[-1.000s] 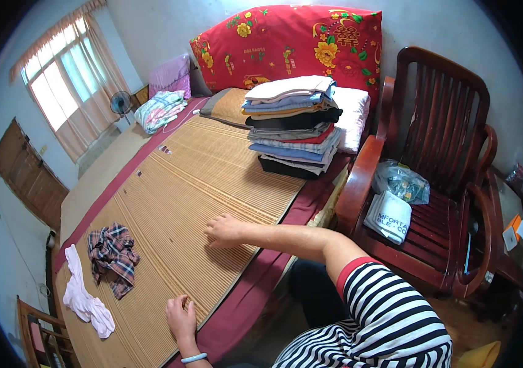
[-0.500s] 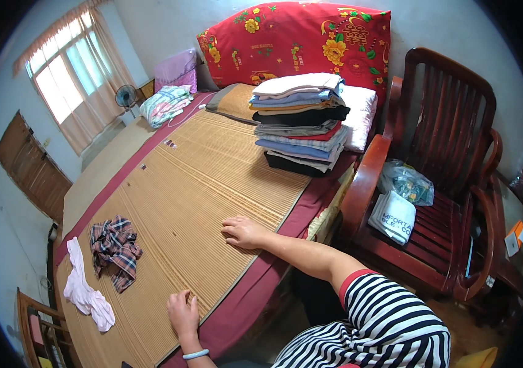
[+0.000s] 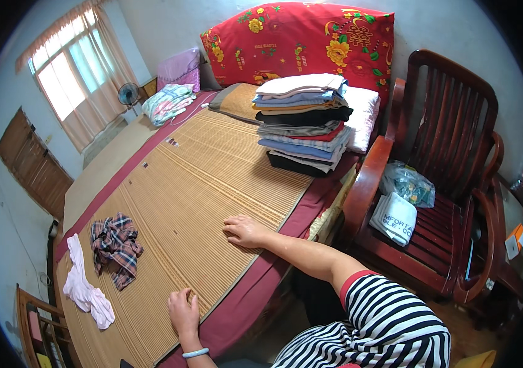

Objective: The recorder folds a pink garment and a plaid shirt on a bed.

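My right hand rests on the bamboo mat that covers the bed, its fingers a little bent and apart, with nothing in it. Nearer to me, my left hand lies on the same mat near its front edge, empty, with loosely bent fingers and a pale bangle at the wrist. Left of it are a crumpled plaid shirt in dark blue and reddish tones and a crumpled pale pink garment. Beyond my right hand stands a tall stack of folded clothes.
Right of the bed, a dark red wooden armchair holds a folded white cloth and a clear plastic bag. A red floral-covered headboard, a white pillow, a bundled checked blanket and a fan are farther back.
The whole view has shifted very slightly. Both hands and the clothes stay in the same places on the mat.
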### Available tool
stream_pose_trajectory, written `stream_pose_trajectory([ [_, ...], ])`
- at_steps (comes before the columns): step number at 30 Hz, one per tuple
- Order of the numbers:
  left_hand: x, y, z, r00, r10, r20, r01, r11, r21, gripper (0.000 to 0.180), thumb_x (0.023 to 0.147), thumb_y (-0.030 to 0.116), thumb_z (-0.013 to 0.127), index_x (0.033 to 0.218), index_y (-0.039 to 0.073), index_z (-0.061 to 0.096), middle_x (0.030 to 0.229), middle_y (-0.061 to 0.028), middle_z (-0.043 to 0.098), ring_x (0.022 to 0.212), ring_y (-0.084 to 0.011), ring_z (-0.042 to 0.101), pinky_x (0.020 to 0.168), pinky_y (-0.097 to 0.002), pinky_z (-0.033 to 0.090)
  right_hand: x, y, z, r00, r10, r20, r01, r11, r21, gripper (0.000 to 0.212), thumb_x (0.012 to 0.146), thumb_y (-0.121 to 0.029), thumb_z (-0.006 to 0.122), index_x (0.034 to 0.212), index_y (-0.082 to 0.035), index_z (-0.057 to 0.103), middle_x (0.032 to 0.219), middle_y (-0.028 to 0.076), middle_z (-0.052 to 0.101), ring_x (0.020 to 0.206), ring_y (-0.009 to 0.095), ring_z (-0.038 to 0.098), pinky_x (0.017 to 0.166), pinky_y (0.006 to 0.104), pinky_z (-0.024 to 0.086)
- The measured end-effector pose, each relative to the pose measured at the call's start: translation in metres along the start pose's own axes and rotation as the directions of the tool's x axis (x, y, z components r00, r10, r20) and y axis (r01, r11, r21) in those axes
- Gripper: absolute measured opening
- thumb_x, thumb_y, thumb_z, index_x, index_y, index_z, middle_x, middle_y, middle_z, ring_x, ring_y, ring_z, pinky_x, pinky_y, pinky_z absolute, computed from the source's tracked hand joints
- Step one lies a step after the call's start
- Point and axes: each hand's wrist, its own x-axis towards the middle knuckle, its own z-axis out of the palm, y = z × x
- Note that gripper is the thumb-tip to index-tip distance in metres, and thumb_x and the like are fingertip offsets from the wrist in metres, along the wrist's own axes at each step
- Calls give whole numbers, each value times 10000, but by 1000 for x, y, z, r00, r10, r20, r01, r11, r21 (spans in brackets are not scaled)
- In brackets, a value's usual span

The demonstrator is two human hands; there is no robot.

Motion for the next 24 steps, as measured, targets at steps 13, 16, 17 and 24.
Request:
stream_pose_trajectory([
  [13,1,4,-4,998,-51,44,51,999,-6,315,805,163,766,1091,65,680,1015,-136,596,1019,-343,572,903,-445,479,-1,-6,-9,997,25,67,-24,1000,-4,433,937,-325,645,1279,-59,630,1422,143,542,1327,318,484,1125,423,354],
  [16,1,4,-3,998,-49,42,49,999,-7,318,802,162,770,1091,64,678,1013,-137,596,1012,-344,574,898,-445,480,0,-4,-6,998,23,53,-23,1000,0,432,936,-325,646,1278,-61,631,1425,147,538,1330,322,479,1126,424,355],
  [17,1,4,-3,999,-35,34,35,999,-9,319,801,162,772,1089,63,677,1012,-138,596,1009,-345,574,896,-445,481,0,-4,-6,998,22,54,-22,1000,0,432,936,-325,646,1278,-61,631,1425,147,538,1330,322,479,1126,424,355],
  [24,1,1,-2,1000,8,24,-8,1000,15,331,798,168,776,1094,61,674,1015,-143,592,1014,-346,571,897,-445,480,1,-3,-5,998,26,65,-25,1000,-11,438,941,-328,641,1293,-67,626,1431,145,533,1338,320,473,1133,429,349],
])
